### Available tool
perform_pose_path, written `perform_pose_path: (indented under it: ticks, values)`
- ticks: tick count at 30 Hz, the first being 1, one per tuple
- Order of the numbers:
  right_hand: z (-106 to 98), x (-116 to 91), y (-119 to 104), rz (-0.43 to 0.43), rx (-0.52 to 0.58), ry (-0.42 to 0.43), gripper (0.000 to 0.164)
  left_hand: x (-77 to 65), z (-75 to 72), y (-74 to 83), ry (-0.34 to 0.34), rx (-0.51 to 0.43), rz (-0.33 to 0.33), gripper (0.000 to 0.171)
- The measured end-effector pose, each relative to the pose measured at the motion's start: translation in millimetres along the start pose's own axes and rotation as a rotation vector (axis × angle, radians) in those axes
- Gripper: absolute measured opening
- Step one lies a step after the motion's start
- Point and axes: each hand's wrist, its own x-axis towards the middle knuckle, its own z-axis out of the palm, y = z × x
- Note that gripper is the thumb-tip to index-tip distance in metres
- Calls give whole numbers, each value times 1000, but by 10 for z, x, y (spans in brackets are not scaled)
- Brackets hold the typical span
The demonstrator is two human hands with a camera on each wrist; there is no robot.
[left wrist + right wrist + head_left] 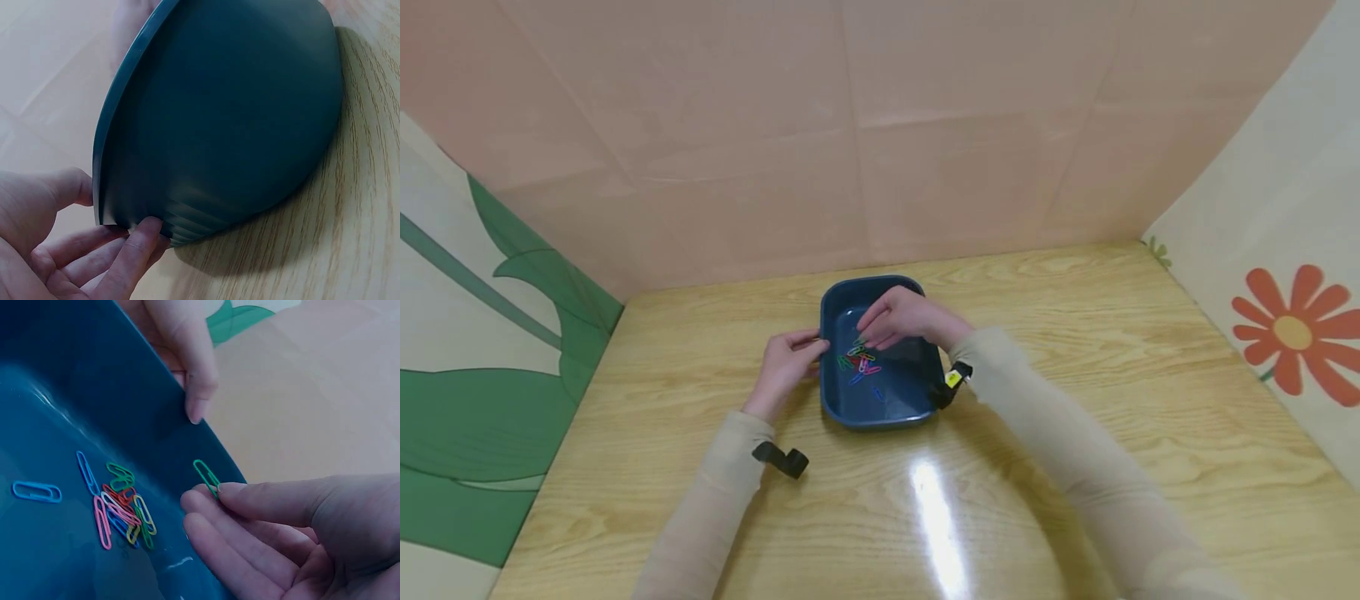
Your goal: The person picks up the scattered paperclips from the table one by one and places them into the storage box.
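Two pale sleeves (1090, 467) are seen nearest, one extended from the near left and one from the near right, over a wood-grained table (662, 400). Between them, a bright streak of light (938, 525) is reflected on the tabletop. A black device (782, 460) is strapped at the left wrist; at the right wrist, a little farther off, another is worn, marked with a yellow label (953, 378).

Beyond the streak, a dark blue tray (898, 410) is set on the table, its long sides running from near to far. Toward its near end a single blue paper clip (878, 394) is left apart from the others. Just farther and to the left, a loose pile of paper clips (122, 512) is gathered, in which blue, green, red, pink, white and yellow are seen.

At the tray's left side, the rim is gripped by the left hand (786, 367), closed between thumb and fingers. Over the interior, at the far side of the pile, a green paper clip (206, 477) is pinched between thumb and fingertip of the right hand (904, 318), whose other fingers are loosely extended.

Farthest, a creased pink backdrop (850, 167) is hung, flanked by green leaf shapes (475, 425) on the left and a red-orange flower (1292, 332) on the right.
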Motion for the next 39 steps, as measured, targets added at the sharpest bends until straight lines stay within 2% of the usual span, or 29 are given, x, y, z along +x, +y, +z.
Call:
perform_pose_path:
  ticks: [5, 10, 17, 25, 30, 39]
  values:
    - [78, 29, -14, 21, -92, 33, 25, 0, 5, -4, 7, -5, -2, 38]
    - [73, 28, -3, 38, -120, 61, 26, -4, -6, -1, 8, -12, -9, 38]
    - [28, -22, -57, 18, -128, 27, 27, -1, -14, -6, 5, -4, 0, 37]
    - [-57, -293, -278, -60, -170, -38, 28, 7, -9, -14, 1, 2, -5, 37]
    - [-182, -512, -371, -80, -206, -35, 32, 0, -9, -5, 5, 11, -5, 37]
    - [-514, -804, -284, -91, -232, 17, 36, 19, 6, -4, 5, 15, -4, 37]
